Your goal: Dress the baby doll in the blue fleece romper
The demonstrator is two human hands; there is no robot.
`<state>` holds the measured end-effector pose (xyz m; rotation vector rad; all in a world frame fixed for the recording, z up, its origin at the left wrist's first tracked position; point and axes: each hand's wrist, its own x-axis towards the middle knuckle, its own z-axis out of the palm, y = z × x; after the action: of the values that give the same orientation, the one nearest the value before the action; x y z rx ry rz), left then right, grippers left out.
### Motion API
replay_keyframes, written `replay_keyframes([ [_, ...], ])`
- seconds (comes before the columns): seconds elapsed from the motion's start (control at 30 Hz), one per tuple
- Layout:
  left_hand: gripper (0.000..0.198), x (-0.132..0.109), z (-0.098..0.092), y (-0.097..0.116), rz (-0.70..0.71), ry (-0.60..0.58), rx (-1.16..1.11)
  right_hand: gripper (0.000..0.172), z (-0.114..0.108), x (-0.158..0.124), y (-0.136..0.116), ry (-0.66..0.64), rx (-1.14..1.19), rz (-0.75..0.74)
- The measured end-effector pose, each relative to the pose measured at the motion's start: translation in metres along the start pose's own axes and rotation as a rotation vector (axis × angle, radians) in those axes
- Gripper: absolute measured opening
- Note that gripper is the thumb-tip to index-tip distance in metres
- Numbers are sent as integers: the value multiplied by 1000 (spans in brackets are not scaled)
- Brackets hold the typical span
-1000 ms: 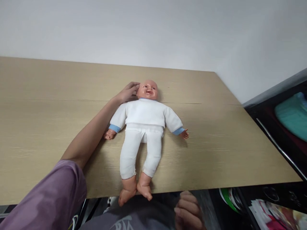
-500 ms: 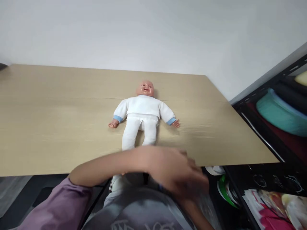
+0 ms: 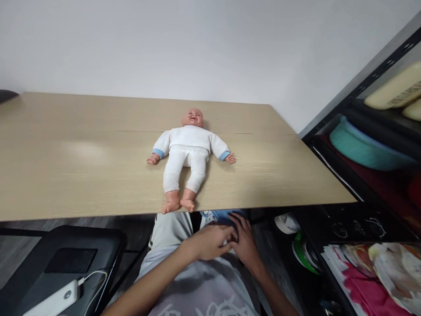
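A baby doll [image 3: 189,138] lies on its back on the table, in a white top and white trousers with blue cuffs. Its bare feet reach the near table edge. Both my hands are low in my lap, below that edge. My left hand [image 3: 212,241] has its fingers curled in against my right hand; whatever they pinch, if anything, is hidden. My right hand [image 3: 246,243] lies with fingers stretched out and apart over a blue patterned cloth [image 3: 222,216] on my lap. Part of that cloth is covered by the hands and the table.
The wooden table [image 3: 82,175] spans the view before a pale wall. At right, a black shelf holds a teal basin [image 3: 365,147] and cream-coloured bottles [image 3: 394,87]. Lower right are a green-rimmed roll [image 3: 304,256] and pink cloth [image 3: 371,285]. A black chair [image 3: 29,263] holds a white power bank [image 3: 57,298].
My left hand, blurred and raised across the doll's feet before, has dropped into my lap beside my right hand. The doll's feet now show. The view has shifted slightly.
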<state>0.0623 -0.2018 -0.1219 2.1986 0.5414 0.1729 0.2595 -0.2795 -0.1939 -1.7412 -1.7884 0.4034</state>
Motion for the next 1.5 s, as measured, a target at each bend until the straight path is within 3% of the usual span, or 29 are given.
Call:
replay_keyframes([
  [0.1, 22, -33, 15, -41, -264, 193, -22, 67, 7, -7, 5, 2, -48, -54],
  [0.23, 35, -52, 28, -82, -453, 323, 32, 78, 20, -15, 3, -48, -108, -77],
  [0.4, 50, -35, 40, -111, -507, 370, 65, 71, 30, -5, 2, -86, -200, -196],
  [0.5, 50, -22, 48, -118, -481, 368, 68, 48, 29, 9, 1, -130, -129, -373],
  [0.6, 51, -17, 53, -118, -438, 385, 63, 31, 17, 15, -7, -216, 75, -377],
  [0.7, 49, -21, 50, -110, -391, 403, 54, 25, -6, 15, -24, -287, 314, -256],
  [0.8, 52, -32, 43, -98, -333, 407, 44, 15, -37, 20, -48, -253, 481, -165],
  [0.93, 61, -46, 30, -72, -155, 388, 35, 16, -82, 39, -83, -217, 610, -173],
  [1.1, 15, -61, 0, -28, 7, 449, -130, 26, -123, 67, -116, -169, 902, -116],
  [1.2, 15, -71, -26, 4, 140, 512, -305, 32, -139, 82, -122, -76, 1066, -25],
  [1.3, 23, -81, -52, 33, 260, 568, -425, 23, -153, 91, -118, 48, 1036, -28],
  [1.37, 26, -85, -68, 47, 333, 610, -435, 24, -163, 91, -116, 51, 928, -91],
  [1.43, 26, -86, -83, 56, 384, 649, -403, 45, -173, 84, -120, -56, 830, -157],
  [1.5, 26, -85, -97, 60, 401, 683, -370, 54, -178, 74, -130, -215, 751, -234],
])
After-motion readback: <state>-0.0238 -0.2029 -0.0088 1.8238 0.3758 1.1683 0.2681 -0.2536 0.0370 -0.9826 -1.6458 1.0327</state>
